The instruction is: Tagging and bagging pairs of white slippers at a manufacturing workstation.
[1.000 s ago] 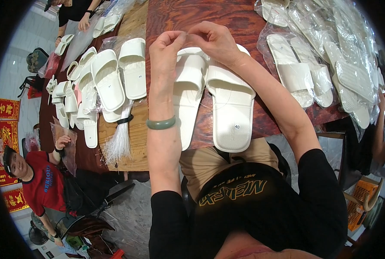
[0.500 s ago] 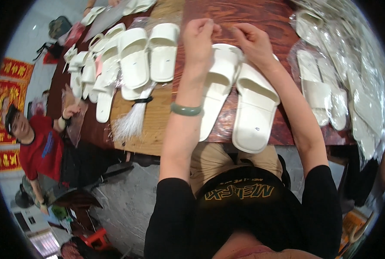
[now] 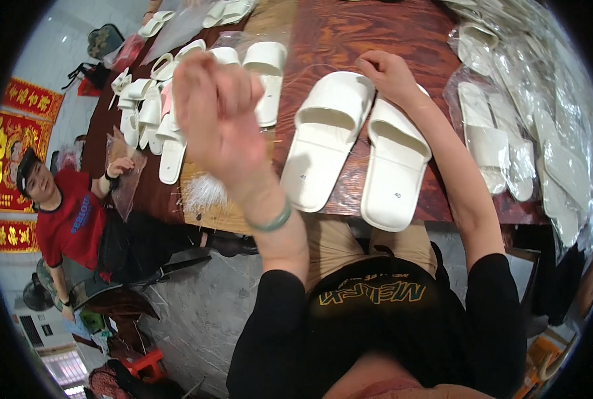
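My left hand [image 3: 220, 116] is raised over the left part of the table, its fingers curled and smeared by motion. I cannot tell whether it holds anything. Below it lies a bundle of thin white strands [image 3: 204, 195], partly hidden by my wrist. My right hand [image 3: 389, 74] is at the toe end of two white slide slippers, the left slipper [image 3: 319, 166] and the right slipper [image 3: 395, 176], lying side by side. Its thumb and fingers are pinched together. A faint thin line runs near its fingertips, but what they hold is too small to name.
More white slippers [image 3: 267, 56] stand along the table's left side. On the right, a heap of slippers in clear plastic bags [image 3: 542, 120] reaches the table edge. A co-worker in a red shirt [image 3: 73, 206] sits at the left. The table's front edge [image 3: 443, 214] is close to my lap.
My left hand has moved left and towards me, away from the slippers' toes. The right hand stays by the toes, slightly lower. The left slipper shows more fully and has shifted slightly.
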The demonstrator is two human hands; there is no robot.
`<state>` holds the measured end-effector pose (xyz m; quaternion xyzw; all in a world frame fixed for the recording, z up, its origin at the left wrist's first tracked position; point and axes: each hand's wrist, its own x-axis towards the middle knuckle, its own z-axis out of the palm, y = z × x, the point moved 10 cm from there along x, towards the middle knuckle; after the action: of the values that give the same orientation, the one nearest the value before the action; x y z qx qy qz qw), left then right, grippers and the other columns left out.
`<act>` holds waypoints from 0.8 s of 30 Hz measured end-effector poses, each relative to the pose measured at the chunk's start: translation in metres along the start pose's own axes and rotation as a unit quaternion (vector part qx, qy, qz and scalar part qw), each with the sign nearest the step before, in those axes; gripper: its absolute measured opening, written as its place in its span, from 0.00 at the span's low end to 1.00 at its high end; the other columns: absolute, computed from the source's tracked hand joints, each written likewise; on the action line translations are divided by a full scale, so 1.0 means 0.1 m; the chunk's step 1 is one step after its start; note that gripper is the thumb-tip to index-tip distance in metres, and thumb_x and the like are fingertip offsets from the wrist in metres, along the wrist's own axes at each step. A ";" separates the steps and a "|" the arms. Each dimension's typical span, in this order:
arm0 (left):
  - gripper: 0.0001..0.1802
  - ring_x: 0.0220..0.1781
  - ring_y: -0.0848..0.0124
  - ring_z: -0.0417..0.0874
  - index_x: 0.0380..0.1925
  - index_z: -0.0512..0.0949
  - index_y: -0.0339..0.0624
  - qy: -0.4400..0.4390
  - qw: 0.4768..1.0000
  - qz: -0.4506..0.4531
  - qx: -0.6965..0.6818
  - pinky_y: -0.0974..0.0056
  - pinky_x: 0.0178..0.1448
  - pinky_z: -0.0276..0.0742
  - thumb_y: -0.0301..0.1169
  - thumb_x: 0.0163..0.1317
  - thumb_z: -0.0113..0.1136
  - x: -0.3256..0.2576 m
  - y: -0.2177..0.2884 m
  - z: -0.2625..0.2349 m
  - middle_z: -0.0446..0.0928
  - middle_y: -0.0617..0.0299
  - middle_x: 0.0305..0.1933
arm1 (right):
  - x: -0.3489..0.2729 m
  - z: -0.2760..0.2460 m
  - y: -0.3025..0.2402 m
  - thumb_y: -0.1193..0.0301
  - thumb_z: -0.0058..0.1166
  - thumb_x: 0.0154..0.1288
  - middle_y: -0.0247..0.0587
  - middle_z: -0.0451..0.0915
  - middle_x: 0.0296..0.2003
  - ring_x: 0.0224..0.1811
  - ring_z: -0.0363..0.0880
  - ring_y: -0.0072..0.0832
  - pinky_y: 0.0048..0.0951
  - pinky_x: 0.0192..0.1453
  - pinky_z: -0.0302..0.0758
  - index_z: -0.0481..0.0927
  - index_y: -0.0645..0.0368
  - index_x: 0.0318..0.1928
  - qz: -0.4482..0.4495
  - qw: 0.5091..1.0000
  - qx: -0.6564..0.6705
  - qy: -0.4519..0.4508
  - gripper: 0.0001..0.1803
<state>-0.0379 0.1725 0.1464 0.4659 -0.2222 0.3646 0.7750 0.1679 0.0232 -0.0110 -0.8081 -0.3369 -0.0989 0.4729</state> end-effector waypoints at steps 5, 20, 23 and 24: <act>0.09 0.23 0.77 0.65 0.34 0.79 0.35 0.001 0.830 -0.224 0.511 0.72 0.29 0.62 0.30 0.58 0.61 -0.78 -0.35 -0.26 0.66 0.66 0.21 | -0.06 0.14 -0.13 0.52 0.49 0.62 0.50 0.81 0.33 0.35 0.80 0.41 0.35 0.42 0.73 0.82 0.61 0.38 0.039 0.989 -0.007 -0.142 0.23; 0.11 0.27 0.72 0.70 0.34 0.80 0.35 0.062 0.631 -0.041 0.772 0.67 0.34 0.68 0.32 0.57 0.62 -0.59 0.22 -1.06 0.74 0.59 0.27 | -0.90 -0.03 -0.78 0.54 0.52 0.60 0.52 0.66 0.56 0.60 0.62 0.47 0.52 0.56 0.67 0.63 0.61 0.59 -0.073 0.910 -0.337 -0.230 0.32; 0.19 0.32 0.59 0.75 0.35 0.80 0.37 -0.056 0.691 -0.180 0.698 0.59 0.38 0.70 0.42 0.52 0.65 -0.71 -0.41 -0.58 0.74 0.50 0.28 | -0.93 -0.03 -0.79 0.58 0.53 0.59 0.50 0.69 0.53 0.58 0.63 0.46 0.50 0.52 0.67 0.69 0.61 0.53 -0.069 0.917 -0.360 -0.157 0.26; 0.25 0.33 0.56 0.76 0.38 0.80 0.35 -0.145 0.686 -0.219 0.679 0.58 0.40 0.72 0.47 0.50 0.66 -0.80 -0.73 -0.37 0.75 0.48 0.30 | -0.93 -0.02 -0.80 0.59 0.53 0.59 0.49 0.70 0.52 0.57 0.63 0.46 0.49 0.51 0.67 0.70 0.60 0.51 -0.056 0.926 -0.343 -0.149 0.24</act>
<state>-0.0322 0.1545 0.0329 0.9471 0.0848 0.1638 0.2626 0.0474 0.0056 0.0014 -0.9064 -0.3933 -0.1129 0.1045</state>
